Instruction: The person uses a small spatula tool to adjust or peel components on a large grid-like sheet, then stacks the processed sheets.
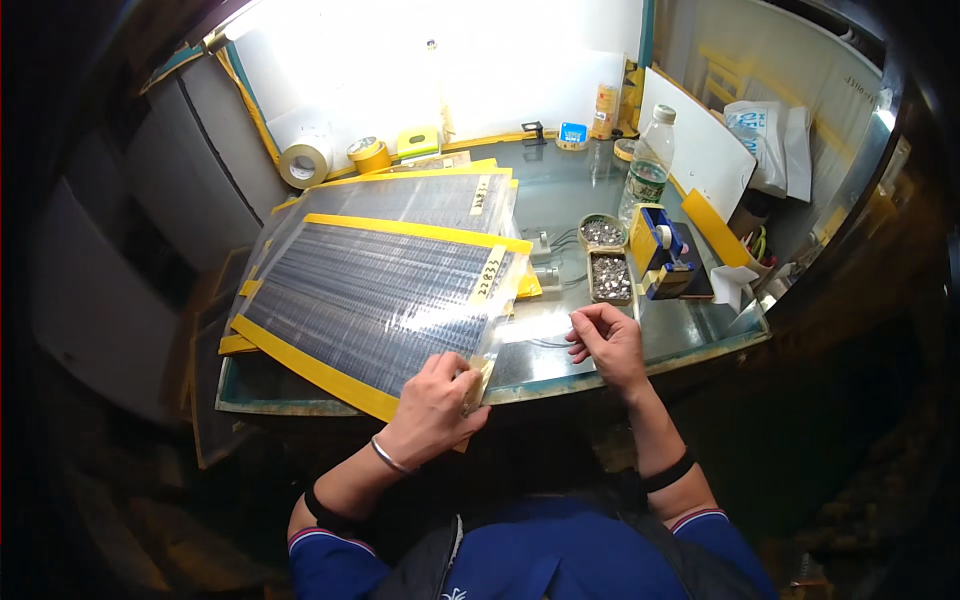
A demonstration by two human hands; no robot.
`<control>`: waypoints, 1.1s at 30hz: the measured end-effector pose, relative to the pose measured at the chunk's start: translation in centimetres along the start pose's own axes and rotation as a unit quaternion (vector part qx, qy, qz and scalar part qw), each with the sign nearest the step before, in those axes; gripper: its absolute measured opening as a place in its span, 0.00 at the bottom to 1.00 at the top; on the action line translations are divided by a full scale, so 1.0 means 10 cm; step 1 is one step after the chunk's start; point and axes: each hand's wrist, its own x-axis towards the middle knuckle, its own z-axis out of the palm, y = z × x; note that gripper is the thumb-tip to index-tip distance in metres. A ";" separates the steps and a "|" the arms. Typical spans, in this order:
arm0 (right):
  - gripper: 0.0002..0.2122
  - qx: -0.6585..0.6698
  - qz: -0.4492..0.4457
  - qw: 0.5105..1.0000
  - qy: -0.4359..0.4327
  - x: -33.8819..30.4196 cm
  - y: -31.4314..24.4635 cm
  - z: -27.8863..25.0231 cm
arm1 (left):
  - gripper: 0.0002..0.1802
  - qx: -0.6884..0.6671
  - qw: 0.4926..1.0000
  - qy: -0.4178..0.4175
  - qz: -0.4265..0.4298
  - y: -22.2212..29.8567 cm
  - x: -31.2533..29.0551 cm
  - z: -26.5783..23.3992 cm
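A dark, finely lined film sheet [370, 300] in clear plastic, edged with yellow tape, lies tilted on top of a stack. My left hand [437, 403] is closed on its near right corner, with the fingers curled over the edge. Over the glass to the right, my right hand [610, 348] is raised with thumb and forefinger pinched together. Whatever is between those fingertips, if anything, is too small to make out. A second lined sheet [410, 195] sits beneath the top one.
Two small trays of metal bits [610, 277] [602, 231] stand beyond my right hand. Beside them are a blue tape dispenser [658, 250] and a clear plastic bottle [651, 165]. Tape rolls [303, 163] line the back left of the glass-topped table [560, 380].
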 end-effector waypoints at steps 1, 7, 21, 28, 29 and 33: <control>0.07 -0.007 0.001 1.000 -0.003 0.01 0.00 0.00 | 0.16 -0.060 0.998 -0.019 -0.022 -0.03 -0.03 -0.01; 0.09 0.026 0.002 1.000 -0.012 0.05 -0.09 0.03 | 0.08 -0.256 0.951 0.040 -0.167 -0.20 -0.23 -0.20; 0.20 0.335 0.143 0.931 -0.006 0.20 -0.23 0.51 | 0.07 -0.538 0.817 0.021 -0.207 -0.29 -0.46 -0.19; 0.18 0.372 0.228 0.895 -0.091 0.23 -0.16 0.64 | 0.06 -0.547 0.814 0.054 -0.187 -0.26 -0.42 -0.22; 0.18 0.378 0.261 0.882 -0.102 0.20 -0.18 0.67 | 0.06 -0.547 0.814 0.054 -0.190 -0.26 -0.40 -0.24; 0.16 0.345 0.275 0.884 -0.153 0.11 -0.22 0.69 | 0.05 -0.548 0.818 0.076 -0.158 -0.27 -0.35 -0.23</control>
